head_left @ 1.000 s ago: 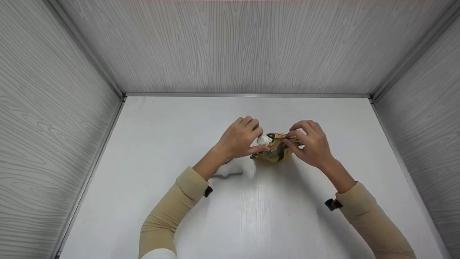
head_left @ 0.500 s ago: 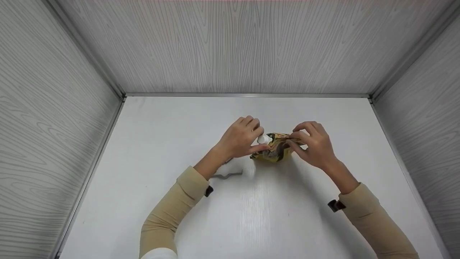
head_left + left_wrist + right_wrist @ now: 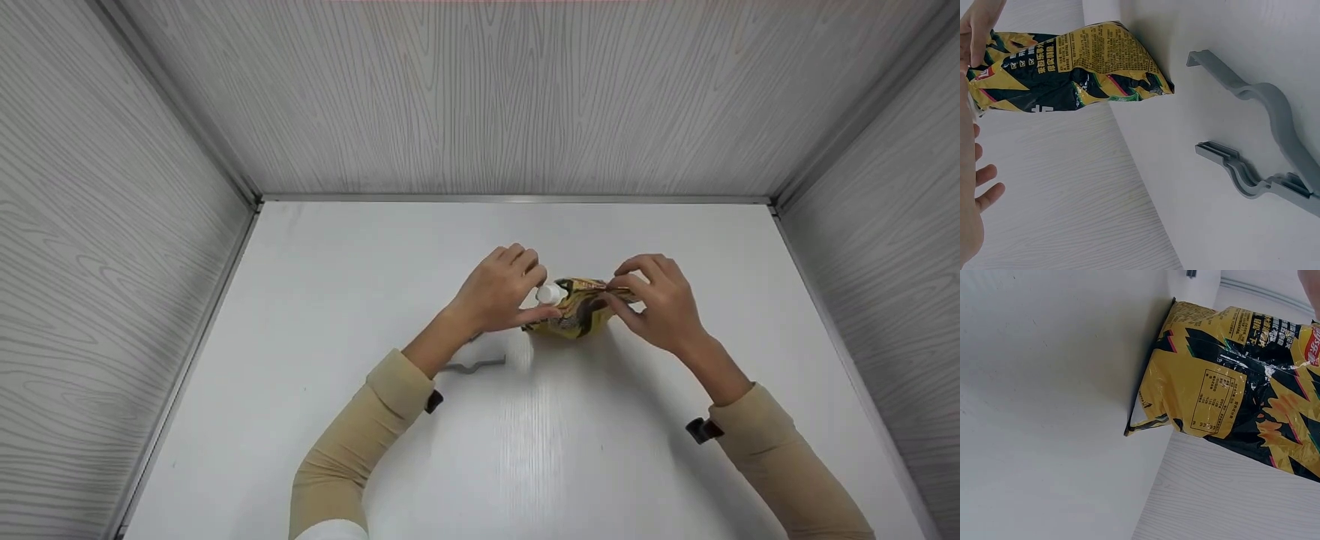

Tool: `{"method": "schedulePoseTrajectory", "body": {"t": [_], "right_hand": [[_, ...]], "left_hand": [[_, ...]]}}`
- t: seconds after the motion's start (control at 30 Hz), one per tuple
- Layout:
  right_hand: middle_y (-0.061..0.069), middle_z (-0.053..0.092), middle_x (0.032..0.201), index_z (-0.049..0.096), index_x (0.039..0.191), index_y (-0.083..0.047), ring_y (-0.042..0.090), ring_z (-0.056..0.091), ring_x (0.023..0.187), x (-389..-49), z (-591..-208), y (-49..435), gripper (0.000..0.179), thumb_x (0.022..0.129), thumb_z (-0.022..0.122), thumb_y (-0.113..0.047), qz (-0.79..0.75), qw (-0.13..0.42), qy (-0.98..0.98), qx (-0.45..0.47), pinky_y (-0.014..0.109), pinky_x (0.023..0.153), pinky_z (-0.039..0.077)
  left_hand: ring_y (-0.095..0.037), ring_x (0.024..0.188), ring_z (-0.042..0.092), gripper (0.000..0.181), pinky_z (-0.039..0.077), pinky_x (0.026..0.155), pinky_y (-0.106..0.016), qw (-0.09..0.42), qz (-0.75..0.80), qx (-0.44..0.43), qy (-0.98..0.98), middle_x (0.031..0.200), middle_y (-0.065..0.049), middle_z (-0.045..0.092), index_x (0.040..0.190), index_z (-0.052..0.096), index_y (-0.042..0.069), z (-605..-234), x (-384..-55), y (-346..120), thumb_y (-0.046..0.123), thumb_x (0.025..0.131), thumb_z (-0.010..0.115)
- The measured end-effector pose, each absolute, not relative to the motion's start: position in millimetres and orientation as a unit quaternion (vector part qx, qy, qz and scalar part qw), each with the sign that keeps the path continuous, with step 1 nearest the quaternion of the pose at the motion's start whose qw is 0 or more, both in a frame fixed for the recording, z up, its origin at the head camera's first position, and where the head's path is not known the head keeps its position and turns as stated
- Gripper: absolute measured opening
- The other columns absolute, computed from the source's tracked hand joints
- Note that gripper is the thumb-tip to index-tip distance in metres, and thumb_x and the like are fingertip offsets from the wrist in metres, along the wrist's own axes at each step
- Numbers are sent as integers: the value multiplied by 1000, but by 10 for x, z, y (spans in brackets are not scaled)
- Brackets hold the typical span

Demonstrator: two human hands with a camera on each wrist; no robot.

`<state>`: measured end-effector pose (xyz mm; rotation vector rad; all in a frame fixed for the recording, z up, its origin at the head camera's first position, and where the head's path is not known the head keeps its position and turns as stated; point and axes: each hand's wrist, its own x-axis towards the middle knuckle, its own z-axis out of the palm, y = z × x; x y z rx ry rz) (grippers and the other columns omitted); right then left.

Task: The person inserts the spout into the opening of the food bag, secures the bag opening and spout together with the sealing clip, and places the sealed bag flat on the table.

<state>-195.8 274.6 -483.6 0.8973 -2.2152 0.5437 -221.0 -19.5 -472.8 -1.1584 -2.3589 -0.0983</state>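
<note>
A yellow and black snack bag stands on the table, its top edge gathered. In the left wrist view, the bag shows printed text. A round white cap sits at the bag's top left corner. My left hand holds the cap between thumb and index finger, the thumb reaching the bag's edge. The other fingers are loosely spread. My right hand pinches the right part of the bag's top edge. In the right wrist view, the bag's bottom rests on the table.
A grey hinged clip with a curved bulge in each arm lies spread apart on the white table, partly under my left forearm. Wood-grain panels enclose the back and sides.
My right hand has slid slightly right along the bag's top edge, drawing that edge rightward. The left hand and white cap have shifted only a little.
</note>
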Motion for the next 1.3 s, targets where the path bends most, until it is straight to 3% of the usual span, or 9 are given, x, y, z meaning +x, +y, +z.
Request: {"method": "schedulePoseTrajectory", "body": {"t": [0.9, 1.13, 1.3], "right_hand": [[15, 69, 100, 74, 89, -5, 36, 63, 98, -1961, -4830, 2715, 15, 82, 87, -9, 208, 345, -849, 342, 55, 85, 52], [15, 69, 100, 74, 90, -5, 35, 63, 98, -1964, -4840, 2713, 15, 83, 87, -10, 206, 343, -852, 337, 54, 86, 51], [15, 69, 99, 74, 90, -4, 35, 63, 98, -1957, -4854, 2715, 14, 83, 86, -9, 210, 342, -852, 336, 54, 87, 51]], "left_hand": [[-21, 98, 63, 62, 57, 88, -37, 229, -42, -399, -887, 106, -2, 67, 109, 67, 15, -5093, -2111, -656, 75, 93, 61], [-21, 100, 63, 63, 57, 89, -37, 211, -22, -392, -895, 106, -2, 66, 109, 66, 15, -5197, -2052, -802, 76, 96, 55], [-22, 102, 64, 62, 57, 90, -37, 197, -21, -390, -899, 108, -3, 67, 110, 66, 14, -5304, -2005, -897, 74, 96, 58]]}}
